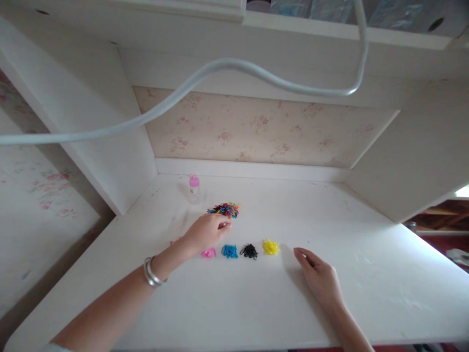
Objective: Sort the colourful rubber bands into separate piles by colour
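Note:
A mixed heap of small coloured rubber bands [224, 209] lies on the white desk [256, 293]. In front of it sit small sorted piles in a row: pink [208, 253], blue [229, 251], black [249, 251] and yellow [270, 247]. My left hand [205, 233], with silver bangles on the wrist, reaches just below the mixed heap, its fingertips pinched together on something too small to make out. My right hand [318, 273] rests on the desk to the right of the yellow pile, fingers loosely curled and holding nothing I can see.
A small clear bottle with a pink cap [194, 188] stands behind the heap near the back left. White side panels wall in the desk left and right, with floral wallpaper behind. A white cable [227, 63] hangs across the top.

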`<state>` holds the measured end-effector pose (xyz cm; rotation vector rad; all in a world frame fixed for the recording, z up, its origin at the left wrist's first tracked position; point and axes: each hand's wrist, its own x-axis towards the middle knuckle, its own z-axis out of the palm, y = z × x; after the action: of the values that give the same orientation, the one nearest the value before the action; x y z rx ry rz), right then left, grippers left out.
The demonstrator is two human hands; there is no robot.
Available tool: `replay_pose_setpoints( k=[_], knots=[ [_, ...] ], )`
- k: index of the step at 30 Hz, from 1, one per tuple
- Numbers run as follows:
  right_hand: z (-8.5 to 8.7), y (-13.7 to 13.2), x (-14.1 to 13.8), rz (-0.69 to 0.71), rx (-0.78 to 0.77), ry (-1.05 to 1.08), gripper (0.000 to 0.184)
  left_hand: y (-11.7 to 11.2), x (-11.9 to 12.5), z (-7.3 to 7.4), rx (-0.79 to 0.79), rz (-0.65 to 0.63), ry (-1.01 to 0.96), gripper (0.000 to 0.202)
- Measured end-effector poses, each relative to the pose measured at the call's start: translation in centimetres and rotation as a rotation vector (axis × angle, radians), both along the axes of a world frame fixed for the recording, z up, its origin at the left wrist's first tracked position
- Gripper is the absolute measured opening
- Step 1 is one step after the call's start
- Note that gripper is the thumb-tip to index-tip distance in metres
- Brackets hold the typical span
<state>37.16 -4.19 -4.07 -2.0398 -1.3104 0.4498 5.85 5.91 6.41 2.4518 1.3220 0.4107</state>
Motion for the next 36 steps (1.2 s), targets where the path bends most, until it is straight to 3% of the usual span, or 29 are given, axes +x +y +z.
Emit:
replay_pose_setpoints(
  k=[4, 7, 14, 21, 28, 32, 36],
  knots=[
    [0.0, 0.0, 0.0, 0.018, -0.003, 0.007, 0.051, 6.6, 2.9, -1.4, -0.038, 0.006, 0.094, 0.023],
    [0.0, -0.1, -0.2, 0.037, 0.0, 0.0, 0.05, 10.4, 4.5, -2.2, -0.083, 0.012, 0.179, 0.022],
    [0.4, -0.2, -0.6, 0.079, 0.02, -0.032, 0.049, 14.4, 7.2, -3.9, -0.189, 0.04, 0.351, 0.031],
    [1.0, -0.3, -0.9, 0.106, 0.04, -0.025, 0.049, 15.3, 8.7, -4.7, -0.22, 0.055, 0.405, 0.032],
    [1.0, -0.3, -0.8, 0.105, 0.05, -0.038, 0.051, 14.9, 9.1, -3.7, -0.221, 0.029, 0.38, 0.033],
    [1.0, -0.3, -0.8, 0.098, 0.055, -0.044, 0.05, 13.9, 9.9, -3.0, -0.206, -0.079, 0.31, 0.032],
    [0.9, -0.2, -0.8, 0.106, 0.053, -0.044, 0.048, 10.9, 12.0, -2.8, -0.208, -0.262, 0.242, 0.026]
  ],
)
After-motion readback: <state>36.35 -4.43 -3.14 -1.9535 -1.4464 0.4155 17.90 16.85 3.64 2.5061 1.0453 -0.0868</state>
